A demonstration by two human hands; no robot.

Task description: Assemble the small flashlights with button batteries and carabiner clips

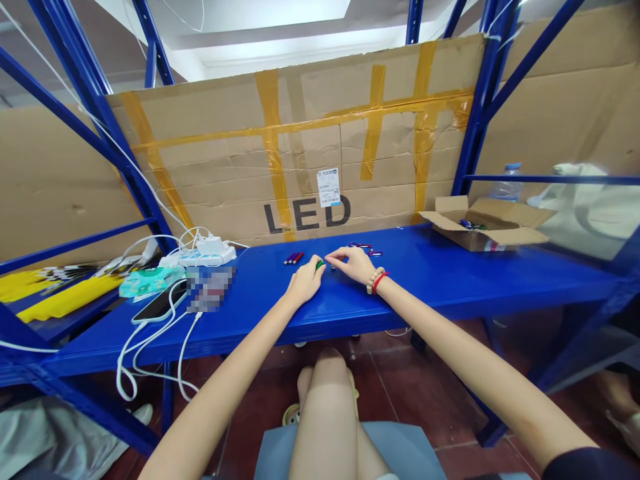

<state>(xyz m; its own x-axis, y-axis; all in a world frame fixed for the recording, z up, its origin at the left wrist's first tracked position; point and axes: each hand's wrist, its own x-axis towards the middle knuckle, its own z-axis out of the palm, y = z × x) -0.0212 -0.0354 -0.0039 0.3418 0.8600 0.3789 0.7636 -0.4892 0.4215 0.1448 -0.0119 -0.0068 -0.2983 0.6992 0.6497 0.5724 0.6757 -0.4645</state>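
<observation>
Both my hands rest on the blue metal shelf top [450, 273]. My left hand [306, 280] is closed around a small green object [319, 265] whose tip shows at my fingertips. My right hand [354, 262], with a beaded bracelet and a red band at the wrist, pinches something tiny that I cannot make out, right next to the green tip. A few small purple and red cylinders [293, 258] lie just left of my hands. Small blue and purple clips [367, 249] lie just behind my right hand.
An open cardboard box [487, 227] with small parts stands at the right. At the left lie a power strip with chargers [207, 253], white cables [150, 333], a phone [157, 303] and a tissue pack [150, 281]. A taped cardboard sheet marked LED [300, 153] backs the shelf.
</observation>
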